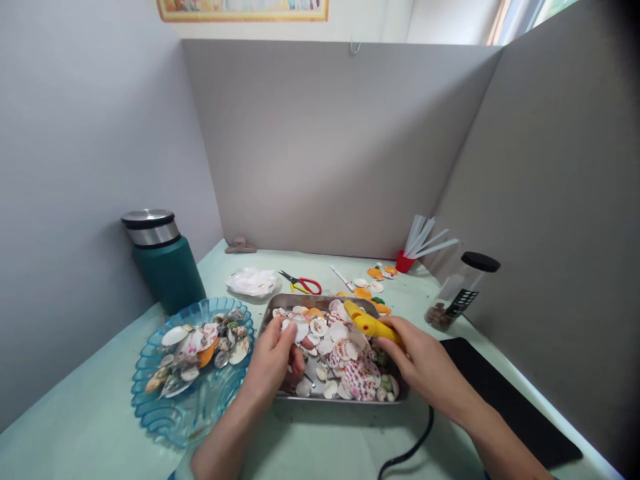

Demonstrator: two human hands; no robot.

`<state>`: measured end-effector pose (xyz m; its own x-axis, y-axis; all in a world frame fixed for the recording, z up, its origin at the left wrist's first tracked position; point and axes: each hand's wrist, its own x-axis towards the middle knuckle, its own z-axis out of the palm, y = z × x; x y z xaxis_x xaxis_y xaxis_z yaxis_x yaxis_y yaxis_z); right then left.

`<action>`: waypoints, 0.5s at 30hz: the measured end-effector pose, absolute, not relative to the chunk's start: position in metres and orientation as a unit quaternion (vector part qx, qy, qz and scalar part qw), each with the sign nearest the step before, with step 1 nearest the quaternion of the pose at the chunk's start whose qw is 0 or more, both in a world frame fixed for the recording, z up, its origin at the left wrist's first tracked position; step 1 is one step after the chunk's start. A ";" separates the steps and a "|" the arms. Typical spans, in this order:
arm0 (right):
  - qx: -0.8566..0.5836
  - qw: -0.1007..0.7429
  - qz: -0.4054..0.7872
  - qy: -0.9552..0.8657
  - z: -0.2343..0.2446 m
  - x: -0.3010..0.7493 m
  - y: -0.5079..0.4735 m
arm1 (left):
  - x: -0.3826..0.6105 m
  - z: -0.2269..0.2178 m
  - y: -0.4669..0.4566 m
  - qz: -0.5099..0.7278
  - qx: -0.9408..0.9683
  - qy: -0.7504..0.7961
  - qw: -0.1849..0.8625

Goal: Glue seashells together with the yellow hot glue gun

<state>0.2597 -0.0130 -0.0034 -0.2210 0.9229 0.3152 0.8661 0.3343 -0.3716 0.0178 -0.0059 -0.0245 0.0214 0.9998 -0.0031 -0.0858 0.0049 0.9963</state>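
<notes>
My right hand (417,357) is wrapped round a yellow glue gun (367,323), its nose pointing up and left over the tray. Below my right wrist a black cord (415,443) runs down towards the table edge. Between the thumb and fingers of my left hand (273,353) is a white shell (299,328), partly covered by the fingers. Both hands are over a metal tray (345,402) heaped with shells, many white, some spotted dark pink (360,380). A gap separates the glue gun from the held shell.
Left stands a scalloped blue plate (220,407) of shells, behind it a green bottle (170,273). Behind the tray are a white plastic bag (253,283), scissors (306,285) and orange shells (364,293). Right: red cup of white sticks (404,262), jar (463,290), black mat (510,407).
</notes>
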 end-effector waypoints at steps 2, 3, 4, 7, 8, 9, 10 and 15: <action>-0.566 0.347 0.197 -0.721 -0.001 0.262 -0.012 | 0.019 -0.021 -0.007 0.504 0.478 0.482 0.533; -0.545 0.403 0.280 -0.680 0.000 0.262 -0.012 | 0.020 -0.019 -0.008 0.500 0.477 0.484 0.537; -0.517 0.450 0.354 -0.636 0.000 0.260 -0.011 | 0.021 -0.016 -0.007 0.495 0.477 0.483 0.542; -0.450 0.507 0.486 -0.551 -0.001 0.245 -0.009 | 0.022 -0.011 -0.004 0.480 0.496 0.482 0.540; -0.446 0.500 0.512 -0.538 -0.002 0.239 -0.009 | 0.022 -0.010 -0.003 0.475 0.504 0.488 0.531; -0.442 0.487 0.536 -0.530 -0.004 0.233 -0.008 | 0.022 -0.011 -0.001 0.474 0.508 0.500 0.516; -0.441 0.465 0.560 -0.525 -0.005 0.226 -0.008 | 0.021 -0.012 0.001 0.477 0.509 0.516 0.497; -0.456 0.413 0.549 -0.565 -0.015 0.211 -0.010 | 0.016 -0.022 0.003 0.487 0.499 0.561 0.447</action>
<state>0.2114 -0.0104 -0.0150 -0.2421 0.9697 -0.0337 0.0621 -0.0192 -0.9979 0.0163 0.0026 -0.0219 -0.1026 0.9946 -0.0157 0.1249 0.0285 0.9918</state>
